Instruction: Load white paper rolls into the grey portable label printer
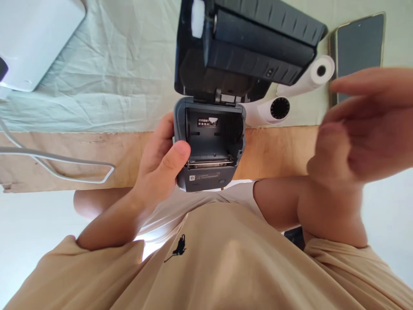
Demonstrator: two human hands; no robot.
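My left hand [161,163] grips a dark grey portable label printer [206,180] by its left side, thumb on the near rim and fingers behind. The printer's lid [251,45] is flipped up and away from me, showing a black roller inside. No roll shows in the open compartment [209,140], which has a small black-and-white sticker on its back wall. My right hand [364,129] hovers at the right, slightly blurred, apart from the printer. Its index finger stretches left and its thumb stands apart, with nothing visible between them.
Two white paper rolls [321,71] lie right of the printer, partly behind it. A phone [359,47] lies beyond my right hand. At the upper left is a white device [38,38]. A white cable [64,157] crosses the wooden table edge [129,142] beside a pale green cloth [112,56].
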